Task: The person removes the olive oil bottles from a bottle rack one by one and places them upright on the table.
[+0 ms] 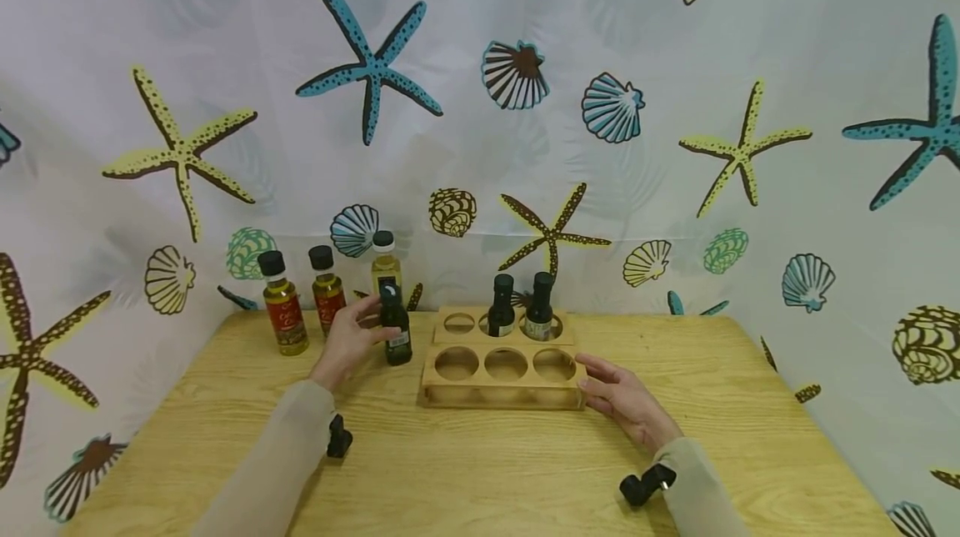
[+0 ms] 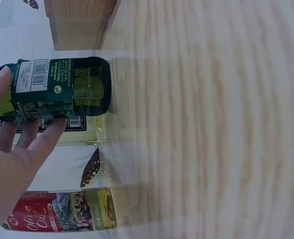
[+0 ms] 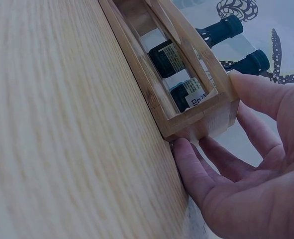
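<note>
My left hand (image 1: 348, 343) grips a dark green glass bottle (image 1: 397, 338) just left of the rack. In the left wrist view its thumb lies over the barcode side and the fingers reach round the other, with the base right at the tabletop. A wooden bottle rack (image 1: 502, 397) has two stepped rows of round holes. Two dark bottles stand in its back row, one in the middle hole (image 1: 501, 303) and one in the right hole (image 1: 539, 303). At the rack's right end, my right hand (image 1: 626, 399) holds the corner between thumb and fingers.
Left of the rack stand two red-labelled olive oil bottles (image 1: 285, 312) with black caps. A bottle of pale yellow oil (image 1: 386, 263) is behind the green one. A curtain (image 1: 465, 145) printed with starfish and shells hangs along the back of the wooden table (image 1: 480, 470).
</note>
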Demonstrator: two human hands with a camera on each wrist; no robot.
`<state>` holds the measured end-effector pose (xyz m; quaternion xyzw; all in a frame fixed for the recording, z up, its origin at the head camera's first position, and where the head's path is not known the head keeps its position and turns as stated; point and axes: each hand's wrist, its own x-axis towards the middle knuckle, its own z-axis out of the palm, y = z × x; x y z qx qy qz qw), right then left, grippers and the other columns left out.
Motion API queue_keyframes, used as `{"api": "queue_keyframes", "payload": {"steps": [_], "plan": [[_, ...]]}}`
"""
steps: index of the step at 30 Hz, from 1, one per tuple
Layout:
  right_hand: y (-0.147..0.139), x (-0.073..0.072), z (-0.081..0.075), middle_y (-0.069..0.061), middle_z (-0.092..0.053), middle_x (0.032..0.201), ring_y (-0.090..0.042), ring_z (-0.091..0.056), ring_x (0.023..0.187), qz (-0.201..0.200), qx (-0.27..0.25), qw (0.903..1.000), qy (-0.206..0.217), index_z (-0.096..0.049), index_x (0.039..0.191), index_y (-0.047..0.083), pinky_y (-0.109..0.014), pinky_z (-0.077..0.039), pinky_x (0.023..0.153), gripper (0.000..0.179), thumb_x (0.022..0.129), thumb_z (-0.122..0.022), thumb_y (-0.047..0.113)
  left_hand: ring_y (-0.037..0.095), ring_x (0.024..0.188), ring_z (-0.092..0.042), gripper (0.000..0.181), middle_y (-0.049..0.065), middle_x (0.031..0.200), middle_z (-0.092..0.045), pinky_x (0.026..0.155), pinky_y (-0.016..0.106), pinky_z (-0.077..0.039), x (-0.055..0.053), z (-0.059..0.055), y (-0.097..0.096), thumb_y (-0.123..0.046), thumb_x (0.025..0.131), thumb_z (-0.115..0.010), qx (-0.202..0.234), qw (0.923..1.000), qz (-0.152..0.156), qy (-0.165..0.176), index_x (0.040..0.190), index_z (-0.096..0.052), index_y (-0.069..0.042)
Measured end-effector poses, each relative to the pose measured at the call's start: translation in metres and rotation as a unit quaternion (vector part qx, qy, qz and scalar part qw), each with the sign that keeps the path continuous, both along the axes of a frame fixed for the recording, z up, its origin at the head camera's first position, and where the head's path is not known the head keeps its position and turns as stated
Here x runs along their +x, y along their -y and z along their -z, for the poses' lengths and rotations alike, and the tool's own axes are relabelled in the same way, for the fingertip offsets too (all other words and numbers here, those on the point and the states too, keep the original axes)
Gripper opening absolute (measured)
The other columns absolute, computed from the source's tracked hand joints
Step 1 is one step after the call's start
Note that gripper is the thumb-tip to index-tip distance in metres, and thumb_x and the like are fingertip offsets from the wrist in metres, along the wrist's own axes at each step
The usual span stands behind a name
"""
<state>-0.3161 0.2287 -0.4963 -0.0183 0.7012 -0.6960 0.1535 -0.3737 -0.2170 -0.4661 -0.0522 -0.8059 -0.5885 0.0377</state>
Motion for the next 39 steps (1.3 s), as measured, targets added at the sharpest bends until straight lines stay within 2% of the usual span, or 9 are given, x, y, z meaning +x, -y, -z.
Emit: {"api": "queue_keyframes", "payload": {"steps": [7,18,24,30,34,39], "plan": [[-0.002,0.0,-0.002,-0.02,-0.019,0.161,-0.022,-0.046,0.132,-0.005,0.001,1.0,-0.002,-0.041,0.151,0.013,-0.033,-0.05,0.098,0.059,0.096,-0.064,0.015,0.041,0.14,-0.037,0.082,0.021,0.156,-0.033,0.107,0.054,-0.041,-0.003,0.001,-0.001,-0.017,0.089,-0.074,-0.007,0.9999,0.004,0.007,0.156,-0.027,-0.01],[-0.002,0.0,-0.003,-0.02,-0.018,0.161,-0.031,-0.034,0.142,-0.01,0.001,0.9999,-0.008,-0.039,0.152,0.012,-0.046,-0.039,0.111,0.058,0.098,-0.06,0.015,0.042,0.138,-0.039,0.081,0.022,0.154,-0.035,0.108,0.054,-0.04,-0.003,0.004,-0.002,-0.014,0.088,-0.075,0.004,1.0,0.004,-0.005,0.155,-0.029,-0.008],[-0.001,0.001,-0.002,-0.02,-0.019,0.161,-0.031,-0.035,0.141,-0.008,0.002,0.9999,-0.007,-0.04,0.151,0.012,-0.044,-0.041,0.109,0.058,0.098,-0.061,0.016,0.042,0.139,-0.038,0.081,0.022,0.154,-0.035,0.108,0.054,-0.04,-0.002,0.001,-0.003,-0.014,0.088,-0.074,0.002,1.0,0.0,0.002,0.155,-0.029,-0.008],[-0.001,0.001,-0.001,-0.02,-0.019,0.161,-0.029,-0.039,0.139,-0.008,0.006,0.9999,-0.003,-0.04,0.151,0.013,-0.043,-0.043,0.108,0.058,0.097,-0.062,0.016,0.038,0.14,-0.038,0.081,0.02,0.151,-0.04,0.11,0.053,-0.038,-0.001,0.0,-0.003,-0.018,0.087,-0.077,-0.001,0.9999,-0.014,0.008,0.154,-0.032,-0.012],[-0.001,0.001,0.0,-0.02,-0.02,0.161,-0.029,-0.038,0.139,-0.007,0.004,1.0,-0.004,-0.039,0.151,0.013,-0.043,-0.042,0.109,0.058,0.098,-0.061,0.016,0.035,0.137,-0.041,0.079,0.018,0.146,-0.045,0.11,0.052,-0.038,-0.002,-0.001,-0.003,-0.025,0.085,-0.078,0.009,0.9996,-0.027,-0.007,0.151,-0.037,-0.012],[-0.001,0.001,-0.001,-0.018,-0.021,0.16,-0.027,-0.039,0.138,-0.005,0.005,1.0,-0.003,-0.04,0.151,0.014,-0.038,-0.046,0.105,0.058,0.097,-0.062,0.017,0.033,0.128,-0.048,0.076,0.016,0.136,-0.053,0.106,0.051,-0.041,0.0,-0.006,-0.009,-0.032,0.082,-0.081,0.01,0.9976,-0.055,-0.04,0.146,-0.045,-0.013]]}}
